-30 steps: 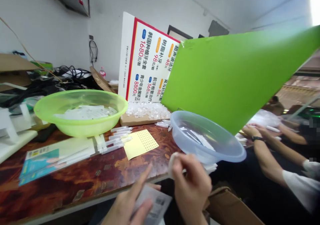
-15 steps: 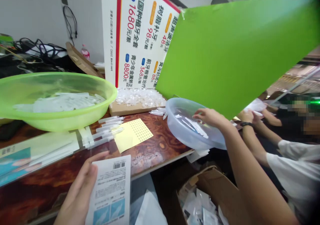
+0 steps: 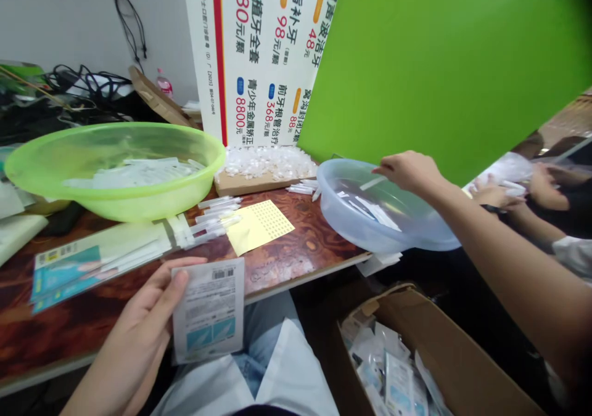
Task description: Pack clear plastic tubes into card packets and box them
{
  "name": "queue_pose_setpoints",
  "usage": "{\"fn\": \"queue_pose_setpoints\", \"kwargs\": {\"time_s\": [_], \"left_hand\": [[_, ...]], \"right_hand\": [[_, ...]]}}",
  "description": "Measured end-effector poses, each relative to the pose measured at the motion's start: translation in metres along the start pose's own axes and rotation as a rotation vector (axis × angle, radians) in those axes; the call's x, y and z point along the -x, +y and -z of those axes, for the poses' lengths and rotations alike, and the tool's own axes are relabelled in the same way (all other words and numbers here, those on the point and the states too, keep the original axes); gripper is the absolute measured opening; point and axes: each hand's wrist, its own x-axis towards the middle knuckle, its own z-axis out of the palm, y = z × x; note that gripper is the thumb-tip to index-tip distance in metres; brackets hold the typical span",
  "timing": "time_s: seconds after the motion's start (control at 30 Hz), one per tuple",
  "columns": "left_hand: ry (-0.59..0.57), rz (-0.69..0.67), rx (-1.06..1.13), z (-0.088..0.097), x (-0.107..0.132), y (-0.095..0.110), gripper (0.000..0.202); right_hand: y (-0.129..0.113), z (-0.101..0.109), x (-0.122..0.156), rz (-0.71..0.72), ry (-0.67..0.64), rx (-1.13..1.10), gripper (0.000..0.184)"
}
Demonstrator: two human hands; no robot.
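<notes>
My left hand point(image 3: 150, 308) grips a printed packet point(image 3: 210, 305) over the table's front edge, thumb on its face; barcode, small text and two blue pictures show on it. My right hand point(image 3: 411, 171) is closed in a pinch above the translucent blue basin point(image 3: 335, 209). A narrow white strip point(image 3: 372, 183) shows at its fingertips. More white strips point(image 3: 377, 212) lie in that basin. Between the hands, a yellow sticker sheet point(image 3: 261, 225) with rows of small dots rests on the table, beside several clear plastic tubes point(image 3: 215, 219).
A green basin point(image 3: 152, 206) holding white pieces stands left. Behind are a cardboard tray point(image 3: 259, 186) heaped with small clear pieces and a large green board point(image 3: 416, 65). An open carton point(image 3: 444, 354) of packets sits below right. Another person's hands point(image 3: 494, 194) work at far right.
My right hand has risen slightly from the blue basin, and a white strip now shows at its fingertips. My left hand still holds the packet. The view has shifted.
</notes>
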Motion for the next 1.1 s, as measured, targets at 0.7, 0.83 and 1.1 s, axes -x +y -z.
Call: {"fn": "queue_pose_setpoints", "kwargs": {"time_s": [0.7, 0.83, 1.1], "left_hand": [[-0.148, -0.053, 0.109, -0.027, 0.018, 0.005, 0.037], [-0.208, -0.003, 0.068, -0.029, 0.014, 0.003, 0.030], [-0.231, 0.017, 0.174, -0.032, 0.021, 0.004, 0.035]], "right_hand": [[-0.028, 0.006, -0.001, 0.386, 0.341, 0.003, 0.031], [-0.022, 0.040, -0.038, 0.226, 0.426, -0.035, 0.046], [-0.135, 0.060, 0.074, 0.103, 0.269, -1.078, 0.068]]}}
